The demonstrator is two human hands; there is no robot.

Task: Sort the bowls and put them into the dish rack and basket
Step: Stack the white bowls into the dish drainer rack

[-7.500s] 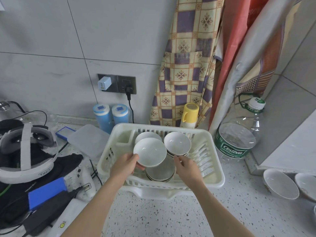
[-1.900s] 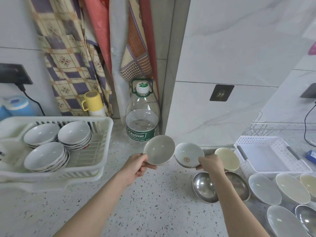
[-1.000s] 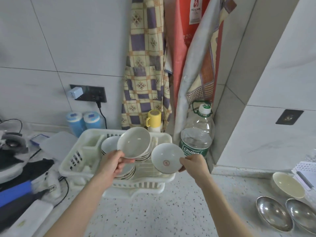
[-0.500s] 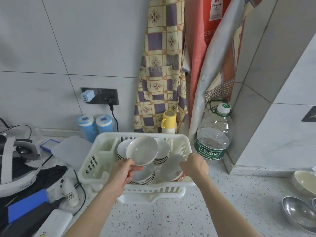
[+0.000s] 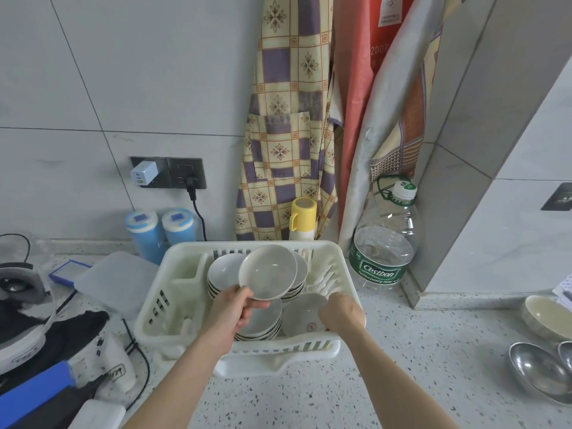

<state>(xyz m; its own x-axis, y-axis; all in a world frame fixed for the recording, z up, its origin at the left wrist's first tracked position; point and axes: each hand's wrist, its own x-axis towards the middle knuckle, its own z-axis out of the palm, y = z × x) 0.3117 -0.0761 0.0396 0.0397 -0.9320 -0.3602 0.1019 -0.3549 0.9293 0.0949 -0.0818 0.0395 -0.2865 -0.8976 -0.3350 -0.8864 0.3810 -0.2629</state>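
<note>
Nearest, the left hand (image 5: 230, 311) is pinching the rim of a white ceramic bowl (image 5: 268, 271), holding it tilted above the stacks in the white plastic dish rack (image 5: 173, 305). The right hand (image 5: 342, 314) is gripping a logo-marked bowl (image 5: 301, 315) low in the rack's right front corner. Behind, a yellow-lidded flask (image 5: 303, 218) and a Cestbon water bottle (image 5: 383, 246) are standing against the wall.
</note>
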